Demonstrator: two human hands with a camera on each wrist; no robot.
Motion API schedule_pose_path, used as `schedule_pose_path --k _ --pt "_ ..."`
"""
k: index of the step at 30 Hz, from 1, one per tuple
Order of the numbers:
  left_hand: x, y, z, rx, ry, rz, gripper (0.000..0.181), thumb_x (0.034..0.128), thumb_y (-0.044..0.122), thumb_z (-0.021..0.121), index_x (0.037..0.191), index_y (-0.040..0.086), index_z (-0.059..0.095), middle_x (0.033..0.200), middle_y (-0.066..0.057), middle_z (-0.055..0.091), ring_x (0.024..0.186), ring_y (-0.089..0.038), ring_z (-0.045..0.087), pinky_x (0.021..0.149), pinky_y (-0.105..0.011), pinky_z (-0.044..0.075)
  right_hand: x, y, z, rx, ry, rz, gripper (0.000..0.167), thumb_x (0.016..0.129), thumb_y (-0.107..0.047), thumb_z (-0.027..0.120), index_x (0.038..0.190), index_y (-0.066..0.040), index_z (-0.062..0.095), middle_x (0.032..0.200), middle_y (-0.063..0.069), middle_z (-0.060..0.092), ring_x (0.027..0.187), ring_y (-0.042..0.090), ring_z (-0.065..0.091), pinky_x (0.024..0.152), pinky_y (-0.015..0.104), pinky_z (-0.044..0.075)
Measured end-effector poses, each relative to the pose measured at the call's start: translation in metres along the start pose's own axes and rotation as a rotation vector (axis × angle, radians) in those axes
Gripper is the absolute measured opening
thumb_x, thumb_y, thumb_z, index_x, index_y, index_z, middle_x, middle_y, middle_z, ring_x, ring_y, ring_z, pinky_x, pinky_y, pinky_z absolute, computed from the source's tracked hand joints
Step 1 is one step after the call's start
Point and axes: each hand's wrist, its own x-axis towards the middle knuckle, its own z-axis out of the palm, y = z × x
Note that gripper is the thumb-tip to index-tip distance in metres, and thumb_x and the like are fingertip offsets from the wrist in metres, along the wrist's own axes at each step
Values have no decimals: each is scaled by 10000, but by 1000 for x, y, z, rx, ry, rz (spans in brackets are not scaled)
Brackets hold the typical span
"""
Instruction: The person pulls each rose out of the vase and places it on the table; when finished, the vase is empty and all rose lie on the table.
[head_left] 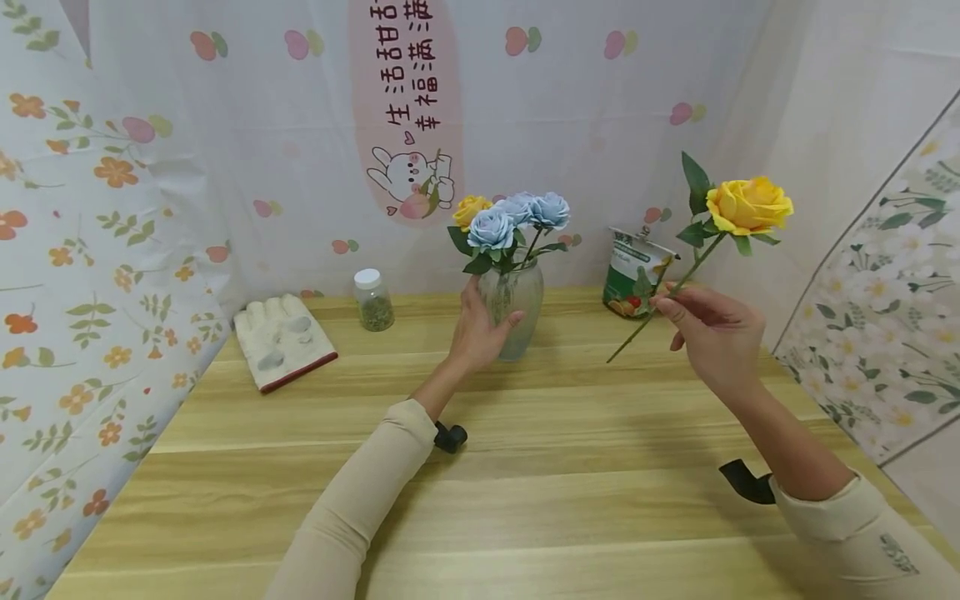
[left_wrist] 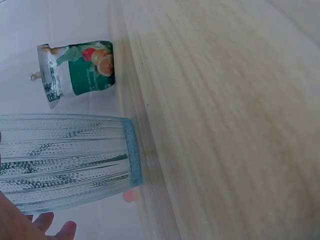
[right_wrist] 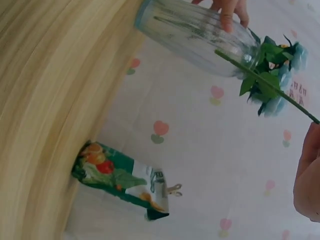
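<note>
At three o'clock from the glass vase (head_left: 525, 312), my right grip (head_left: 712, 329) pinches the yellow rose (head_left: 750, 207) by its stem between thumb and fingers. My left grip (head_left: 480, 333) is wrapped about the vase, at its nine o'clock side, so of the two hands the left is the nearer to the glass and the right alone has the flower. The stem's long axis slants, bloom toward half past one and lower end toward half past seven. What counts most in space, I judge, is that lower end against the vase's mouth: in the head view the mouth sits up at about half past ten from it, well apart. The vase stands upright on the wood-grained table (head_left: 495, 517), near its far edge, with blue roses (head_left: 492, 228) and a smaller-looking yellow one (head_left: 471, 210) in it. Just past my right grip, toward ten o'clock, a green-and-white bag (head_left: 622, 271) stands before the printed cloth (head_left: 292, 167). Toward nine o'clock from my left grip are the white-capped jar (head_left: 375, 308) and, farther out, a pale glove (head_left: 283, 342); at six o'clock the table runs toward me.
</note>
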Motion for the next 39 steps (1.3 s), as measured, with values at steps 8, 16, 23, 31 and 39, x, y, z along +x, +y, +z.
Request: schedule_pose_path --k 8,16,23,31,39 --pt "0 0 -1 -5 -6 3 970 927 526 632 1567 120 28 1588 -172 183 1446 -356 276 1118 -507 325 -2 1 -20 -175 -93 260 115 842 136 699 957 141 704 765 -1 740 623 72 667 402 189 440" --pt "-1 3 -2 -16 -13 0 969 927 510 640 1566 106 34 1585 -184 185 1455 -354 256 1130 -496 310 -2 10 -42 -229 -129 525 115 866 -2 745 981 -14 751 768 -13 742 665 84 688 409 235 466" --pt "-1 1 -2 -14 -13 2 968 928 513 636 1569 113 31 1589 -177 180 1457 -355 249 1133 -498 305 -3 24 -66 -326 -348 829 114 921 -166 724 990 -254 741 850 -82 750 737 69 692 509 303 515" --pt "0 0 -2 -18 -10 16 971 929 509 637 1568 106 28 1591 -178 174 1456 -358 252 1134 -501 302 -10 42 -85 -286 -488 1066 99 942 -215 700 1009 -288 709 920 -92 747 798 103 687 577 310 486" --pt "-1 -1 -2 -14 -10 20 965 929 501 643 1565 102 36 1588 -179 180 1453 -363 256 1135 -500 301 -16 57 -91 -280 -526 1150 378 949 -163 687 1255 30 576 921 -70 751 773 95 685 576 279 480"
